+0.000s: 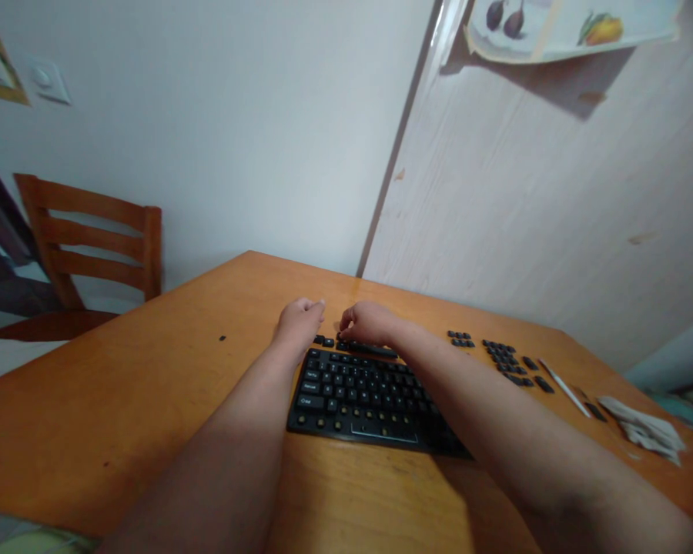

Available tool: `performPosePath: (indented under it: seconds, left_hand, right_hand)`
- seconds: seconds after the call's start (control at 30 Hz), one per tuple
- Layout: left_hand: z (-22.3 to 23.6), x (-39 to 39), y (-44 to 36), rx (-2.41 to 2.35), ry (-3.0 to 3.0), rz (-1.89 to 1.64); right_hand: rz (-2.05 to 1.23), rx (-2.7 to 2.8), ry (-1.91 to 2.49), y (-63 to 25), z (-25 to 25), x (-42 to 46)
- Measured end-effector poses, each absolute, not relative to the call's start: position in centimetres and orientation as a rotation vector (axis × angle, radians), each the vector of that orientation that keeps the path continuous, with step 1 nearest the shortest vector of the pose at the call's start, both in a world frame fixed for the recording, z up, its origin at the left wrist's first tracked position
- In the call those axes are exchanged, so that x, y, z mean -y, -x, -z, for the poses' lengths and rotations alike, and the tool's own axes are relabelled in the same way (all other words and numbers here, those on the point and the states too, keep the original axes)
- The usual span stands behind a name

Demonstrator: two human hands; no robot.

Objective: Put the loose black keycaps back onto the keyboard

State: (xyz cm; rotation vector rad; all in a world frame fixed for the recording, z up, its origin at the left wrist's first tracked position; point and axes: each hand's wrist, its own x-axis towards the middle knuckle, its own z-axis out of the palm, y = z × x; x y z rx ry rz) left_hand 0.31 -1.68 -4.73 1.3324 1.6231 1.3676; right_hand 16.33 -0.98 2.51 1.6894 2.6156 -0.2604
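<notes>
A black keyboard (363, 396) lies on the orange wooden table (150, 385) in front of me. My left hand (300, 319) rests at the keyboard's far left corner with fingers curled closed; what they pinch, if anything, is hidden. Just to its right, my right hand (368, 322) is curled over the keyboard's top row, fingers bent down onto the keys there. The two hands nearly touch. Both forearms stretch across the keyboard's sides.
Several loose black keycaps (505, 358) lie in rows on the table to the right. A thin white stick (564, 387) and crumpled white paper (644, 427) lie further right. A wooden chair (86, 246) stands at the left, and walls close behind the table.
</notes>
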Motion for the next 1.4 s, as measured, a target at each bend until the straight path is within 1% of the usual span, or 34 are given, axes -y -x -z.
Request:
performPosePath:
  seconds: [0.47, 1.1, 1.4]
  left_hand:
    - [5.5, 1.0, 0.0, -1.646, -1.356, -1.366]
    - [5.2, 1.5, -0.2, -1.637, -1.334, -1.364]
    - [5.1, 1.4, -0.3, -1.633, -1.346, -1.364]
  right_hand:
    - [0.323, -2.594, -1.709, -16.5, -2.7, 1.0]
    - [0.285, -2.615, -1.698, -16.4, -1.7, 0.8]
    - [0.364, -2.682, -1.727, -17.4, -3.8, 2.5]
